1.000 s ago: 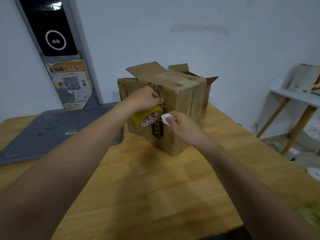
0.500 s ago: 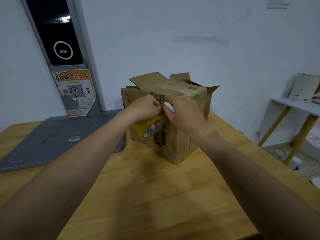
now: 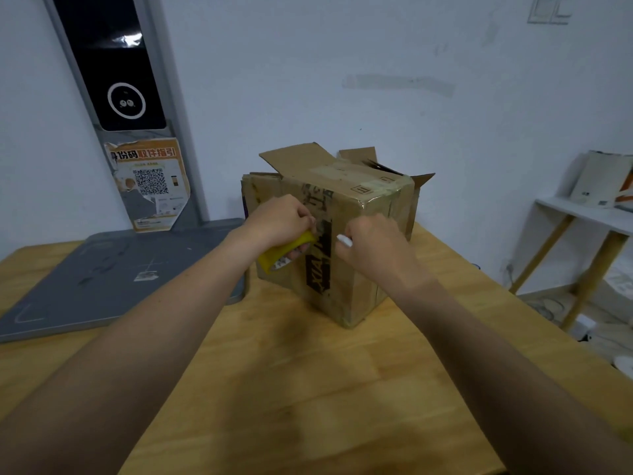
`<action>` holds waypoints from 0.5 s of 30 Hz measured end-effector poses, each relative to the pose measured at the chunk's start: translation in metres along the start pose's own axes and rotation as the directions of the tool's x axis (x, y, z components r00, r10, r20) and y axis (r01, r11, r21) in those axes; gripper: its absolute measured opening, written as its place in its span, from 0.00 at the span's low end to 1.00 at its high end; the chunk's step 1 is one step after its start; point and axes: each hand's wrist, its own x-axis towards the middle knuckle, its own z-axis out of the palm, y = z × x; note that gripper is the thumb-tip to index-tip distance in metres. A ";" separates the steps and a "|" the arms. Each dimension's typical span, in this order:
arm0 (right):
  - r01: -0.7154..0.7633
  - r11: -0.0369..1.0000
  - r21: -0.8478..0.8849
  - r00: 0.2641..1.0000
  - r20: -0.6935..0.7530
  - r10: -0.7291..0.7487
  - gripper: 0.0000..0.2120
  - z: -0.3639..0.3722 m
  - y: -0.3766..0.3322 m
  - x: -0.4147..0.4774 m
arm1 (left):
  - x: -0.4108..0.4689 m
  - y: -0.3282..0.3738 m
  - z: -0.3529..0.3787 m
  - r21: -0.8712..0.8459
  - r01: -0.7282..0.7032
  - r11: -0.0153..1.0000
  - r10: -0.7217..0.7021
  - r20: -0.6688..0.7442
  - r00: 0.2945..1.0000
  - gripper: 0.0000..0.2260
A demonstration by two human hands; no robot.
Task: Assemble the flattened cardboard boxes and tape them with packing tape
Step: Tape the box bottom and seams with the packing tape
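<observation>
Yellow tape roll (image 3: 281, 256), curled grip of left hand (image 3: 277, 219)

Open tabletop (image 3: 308, 389) before box (image 3: 363, 269)

yellow tape roll (image 3: 286, 250), brown cardboard box (image 3: 356, 234)

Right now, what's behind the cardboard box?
Open flaps stick out from the far side of the cardboard box, with the white wall beyond. The tabletop directly behind it, and the box's inside, are hidden by the box itself.
</observation>
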 end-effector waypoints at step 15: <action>0.048 0.995 0.085 0.861 0.501 -0.085 0.13 0.112 0.016 -0.072 | -0.096 -0.038 0.031 -0.610 0.282 0.740 -0.189 0.213 0.959 0.09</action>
